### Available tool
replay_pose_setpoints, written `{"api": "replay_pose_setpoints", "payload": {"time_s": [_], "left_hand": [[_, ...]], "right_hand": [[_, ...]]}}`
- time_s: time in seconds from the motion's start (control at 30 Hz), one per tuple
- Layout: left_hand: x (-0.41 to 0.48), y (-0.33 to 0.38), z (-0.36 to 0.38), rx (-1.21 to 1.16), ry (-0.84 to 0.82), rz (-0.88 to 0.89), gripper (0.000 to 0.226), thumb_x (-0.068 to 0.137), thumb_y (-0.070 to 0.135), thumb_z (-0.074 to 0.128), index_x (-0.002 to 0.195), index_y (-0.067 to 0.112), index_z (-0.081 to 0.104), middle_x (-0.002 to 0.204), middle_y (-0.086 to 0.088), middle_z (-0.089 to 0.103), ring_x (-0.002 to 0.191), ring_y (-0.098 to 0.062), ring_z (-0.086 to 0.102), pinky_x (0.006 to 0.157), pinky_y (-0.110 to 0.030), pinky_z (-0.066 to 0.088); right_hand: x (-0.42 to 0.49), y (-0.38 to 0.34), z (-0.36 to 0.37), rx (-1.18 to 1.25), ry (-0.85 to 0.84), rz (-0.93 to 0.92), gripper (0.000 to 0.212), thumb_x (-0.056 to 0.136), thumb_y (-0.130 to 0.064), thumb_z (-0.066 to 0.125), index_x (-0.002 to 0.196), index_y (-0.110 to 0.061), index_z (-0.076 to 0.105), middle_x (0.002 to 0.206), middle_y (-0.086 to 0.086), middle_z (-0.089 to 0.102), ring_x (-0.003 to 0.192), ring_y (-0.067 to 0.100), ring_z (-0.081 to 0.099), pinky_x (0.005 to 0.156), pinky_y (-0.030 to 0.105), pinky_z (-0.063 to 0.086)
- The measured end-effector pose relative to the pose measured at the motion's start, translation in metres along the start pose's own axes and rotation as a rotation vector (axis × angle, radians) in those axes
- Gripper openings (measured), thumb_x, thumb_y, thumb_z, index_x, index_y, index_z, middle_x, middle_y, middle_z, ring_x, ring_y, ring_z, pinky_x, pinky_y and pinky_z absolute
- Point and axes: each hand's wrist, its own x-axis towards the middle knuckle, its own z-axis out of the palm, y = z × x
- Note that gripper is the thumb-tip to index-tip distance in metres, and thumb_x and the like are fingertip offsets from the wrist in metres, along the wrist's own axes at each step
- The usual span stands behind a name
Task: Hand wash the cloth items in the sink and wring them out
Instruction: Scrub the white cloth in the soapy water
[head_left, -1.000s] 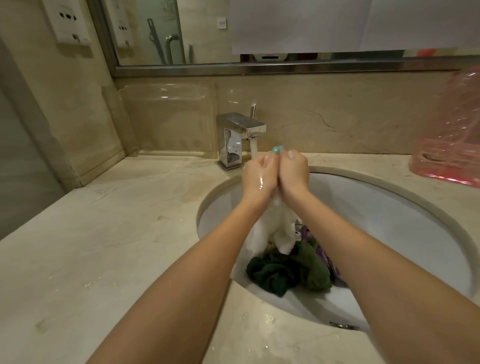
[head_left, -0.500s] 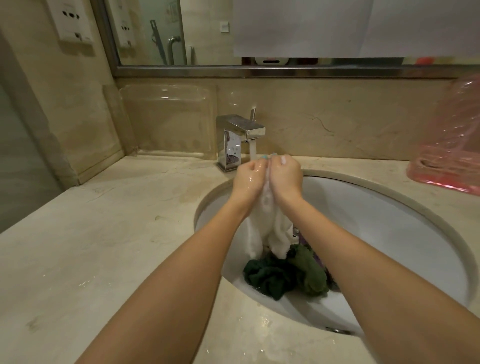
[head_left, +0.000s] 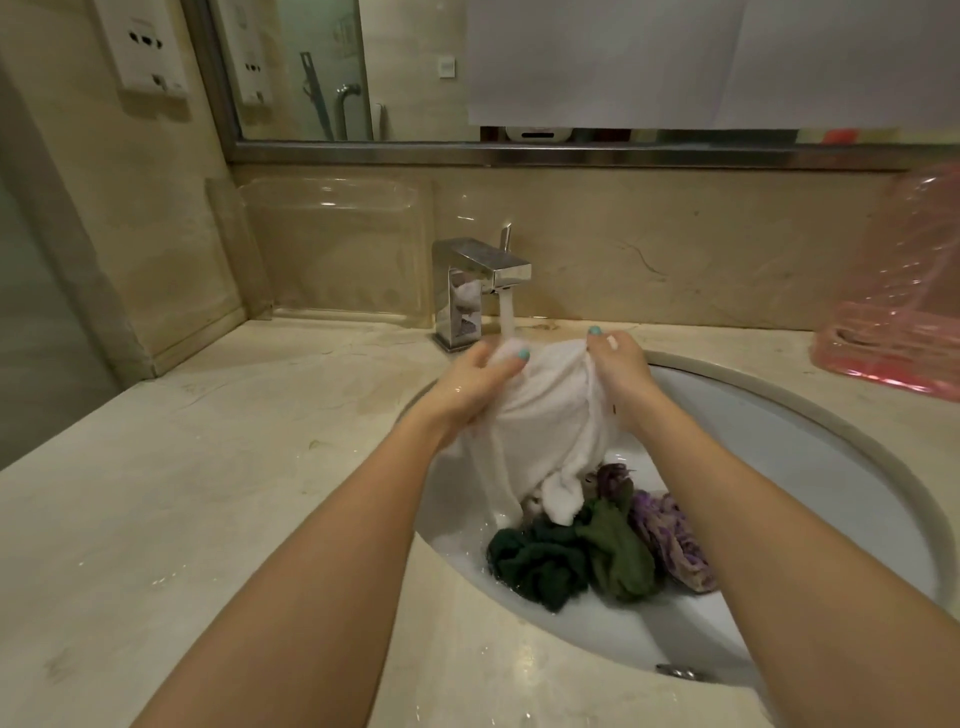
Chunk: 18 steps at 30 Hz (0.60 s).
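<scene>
A wet white cloth hangs spread between my two hands under the running water of the chrome faucet. My left hand grips its left upper edge and my right hand grips its right upper edge. Its lower end trails into the white oval sink. On the sink bottom lie a dark green cloth, an olive green cloth and a purple patterned cloth.
The sink sits in a beige marble counter with water drops near the front. A pink plastic item stands at the right against the wall. A clear plastic splash guard lines the back left corner under the mirror.
My hands were pressed together around the bunched white cloth; they have moved apart, spreading it out under the tap.
</scene>
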Motion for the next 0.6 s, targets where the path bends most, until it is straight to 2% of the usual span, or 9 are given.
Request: {"api": "replay_pose_setpoints", "payload": {"time_s": [0.07,0.17,0.23,0.3,0.37,0.43,0.5,0.57,0.6], "left_hand": [[0.003,-0.006,-0.007,-0.021,0.038,0.026,0.046,0.093,0.022,0.065,0.134,0.027,0.044,0.125,0.007,0.050,0.099,-0.007,0.056,0.088,-0.029,0.048],[0.012,-0.014,-0.011,0.144,0.111,0.104,0.053,0.089,0.013,0.066,0.137,0.023,0.045,0.130,0.001,0.051,0.114,-0.019,0.056,0.096,-0.037,0.051],[0.015,-0.018,-0.011,0.334,0.058,0.076,0.053,0.088,0.012,0.065,0.138,0.019,0.047,0.129,-0.002,0.054,0.113,-0.023,0.056,0.092,-0.037,0.051],[0.017,-0.022,-0.010,0.590,-0.046,0.032,0.041,0.088,0.013,0.066,0.128,0.019,0.059,0.122,0.000,0.057,0.106,-0.020,0.057,0.080,-0.028,0.049],[0.021,-0.023,-0.006,0.775,-0.046,0.064,0.023,0.087,0.016,0.066,0.109,0.022,0.069,0.122,-0.002,0.061,0.107,-0.020,0.057,0.085,-0.029,0.048],[0.025,-0.024,0.000,0.828,0.007,0.113,0.013,0.087,0.021,0.068,0.099,0.026,0.068,0.126,-0.004,0.061,0.113,-0.021,0.056,0.095,-0.032,0.046],[0.023,-0.025,0.009,0.802,-0.091,0.066,0.025,0.090,0.024,0.067,0.115,0.019,0.066,0.130,-0.005,0.061,0.115,-0.020,0.057,0.094,-0.030,0.045],[0.019,-0.030,0.017,0.852,-0.328,-0.070,0.048,0.093,0.035,0.063,0.135,0.013,0.054,0.137,-0.004,0.056,0.120,-0.021,0.055,0.099,-0.032,0.044],[0.017,-0.031,0.017,0.908,-0.418,-0.124,0.051,0.094,0.040,0.061,0.136,0.012,0.052,0.136,-0.002,0.056,0.120,-0.021,0.054,0.102,-0.034,0.044]], "right_hand": [[0.002,0.000,-0.003,-0.033,-0.102,-0.020,0.030,0.098,-0.033,0.053,0.124,-0.018,0.048,0.124,0.003,0.051,0.111,0.025,0.054,0.096,0.040,0.046],[-0.002,0.006,-0.006,-0.273,-0.222,-0.067,0.052,0.093,-0.023,0.063,0.139,-0.020,0.041,0.130,0.003,0.039,0.123,0.023,0.043,0.096,0.035,0.042],[-0.001,0.010,-0.007,-0.605,-0.124,-0.064,0.051,0.091,-0.016,0.062,0.138,-0.021,0.043,0.138,0.008,0.038,0.130,0.029,0.036,0.099,0.037,0.041],[-0.001,0.005,-0.010,-0.671,-0.021,-0.040,0.043,0.090,-0.011,0.059,0.132,-0.018,0.051,0.132,0.013,0.047,0.122,0.031,0.045,0.092,0.035,0.044],[-0.002,-0.001,-0.009,-0.587,-0.155,-0.049,0.031,0.090,-0.007,0.058,0.121,-0.010,0.060,0.109,0.011,0.058,0.100,0.026,0.056,0.079,0.030,0.044],[-0.010,-0.006,-0.008,-0.727,-0.412,-0.023,0.021,0.091,-0.011,0.061,0.112,-0.008,0.066,0.101,0.009,0.064,0.092,0.023,0.060,0.077,0.031,0.049],[-0.017,0.004,-0.010,-0.914,-0.585,-0.010,0.024,0.091,-0.019,0.064,0.113,-0.009,0.068,0.107,0.008,0.067,0.098,0.024,0.063,0.080,0.032,0.052],[-0.022,0.022,-0.014,-1.008,-0.663,-0.022,0.030,0.091,-0.026,0.065,0.118,-0.013,0.067,0.112,0.001,0.064,0.106,0.023,0.060,0.089,0.032,0.049],[-0.023,0.029,-0.015,-1.011,-0.681,-0.044,0.029,0.091,-0.027,0.065,0.117,-0.015,0.067,0.109,-0.002,0.062,0.106,0.021,0.058,0.091,0.032,0.047]]}}
